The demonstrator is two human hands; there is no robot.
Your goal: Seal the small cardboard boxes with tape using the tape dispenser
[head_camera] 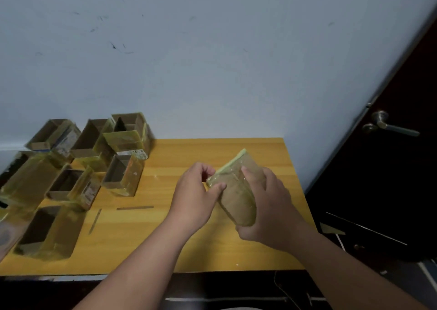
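Note:
A small cardboard box (237, 197) wrapped in yellowish tape is held tilted above the right half of the wooden table (146, 243). My right hand (267, 205) grips it from the right side, fingers curled over its top face. At the box's upper left corner, my left hand (197, 195) pinches the edge with thumb and fingers. No tape dispenser shows in the view.
Several open, tape-covered cardboard boxes (123, 175) crowd the table's left side and back left corner. Two thin dark strips (134, 207) lie on the wood near the middle. A pale wall rises behind, and a dark door with a metal handle (387, 125) stands at the right.

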